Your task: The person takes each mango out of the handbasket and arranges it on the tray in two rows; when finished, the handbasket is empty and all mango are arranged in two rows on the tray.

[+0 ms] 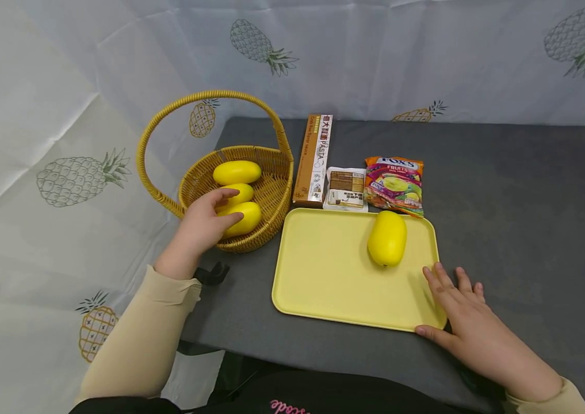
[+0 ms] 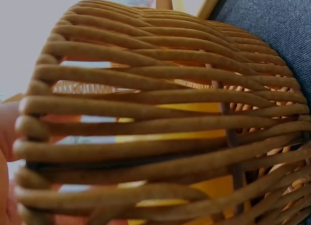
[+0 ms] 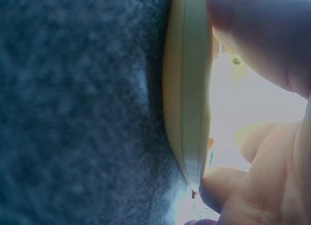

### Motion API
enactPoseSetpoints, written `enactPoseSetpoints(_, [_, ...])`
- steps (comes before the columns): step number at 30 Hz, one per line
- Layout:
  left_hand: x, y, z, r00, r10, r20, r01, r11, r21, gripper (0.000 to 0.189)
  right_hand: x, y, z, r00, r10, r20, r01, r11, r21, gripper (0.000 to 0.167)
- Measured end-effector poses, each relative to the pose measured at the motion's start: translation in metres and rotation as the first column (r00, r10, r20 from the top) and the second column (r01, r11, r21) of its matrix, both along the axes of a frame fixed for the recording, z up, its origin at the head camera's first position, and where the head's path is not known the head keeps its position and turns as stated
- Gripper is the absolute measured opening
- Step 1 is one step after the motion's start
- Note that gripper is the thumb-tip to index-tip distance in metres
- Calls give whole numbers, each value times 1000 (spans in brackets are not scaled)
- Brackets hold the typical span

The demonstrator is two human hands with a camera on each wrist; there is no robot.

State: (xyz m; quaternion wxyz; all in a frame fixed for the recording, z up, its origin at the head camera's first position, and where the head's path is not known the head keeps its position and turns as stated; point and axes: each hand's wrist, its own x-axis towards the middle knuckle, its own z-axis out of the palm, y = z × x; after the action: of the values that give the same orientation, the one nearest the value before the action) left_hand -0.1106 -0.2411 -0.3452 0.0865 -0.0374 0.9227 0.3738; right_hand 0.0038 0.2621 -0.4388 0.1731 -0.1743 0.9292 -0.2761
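Within the wicker basket [image 1: 279, 190], my left hand [image 1: 204, 221] reaches over smooth yellow mangoes. Its forefinger lies over the middle mango [image 1: 243, 198] and its thumb over the nearest mango [image 1: 248, 221], spread apart. A third mango [image 1: 237, 172] lies behind them. The basket's woven side [image 2: 146, 96] fills the left wrist view, yellow showing through the gaps. A larger yellow fruit [image 1: 387, 238] lies on the pale yellow tray [image 1: 323, 270]. My right hand [image 1: 465, 316] rests at the tray's right edge, fingers extended and thumb by the near corner; the right wrist view shows fingertips at the tray rim [image 3: 194, 89].
Behind the tray stand a long pasta box [image 1: 313, 161], a small brown-and-white packet [image 1: 345, 188] and a Fox's fruit candy bag [image 1: 393, 185]. The basket's tall handle [image 1: 214, 94] arches over the left side. A dark strap [image 1: 213, 273] lies near the left wrist on the grey table [image 1: 520, 218].
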Motion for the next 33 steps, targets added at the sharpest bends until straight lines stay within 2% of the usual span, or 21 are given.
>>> enactPoseSetpoints(12, [-4,8,-7,999,-40,11,41,984,-174,57,1,2,-4,1000,6,2,-6,1000,-3,118])
enactPoseSetpoints(22, [-9,8,-13,998,-60,20,63,971,-233,54,0,2,-4,1000,7,-5,-7,1000,-10,117])
enactPoseSetpoints(33, [-10,10,-14,998,-64,23,68,963,-259,57,1,2,-4,1000,8,-1,-8,1000,-11,117])
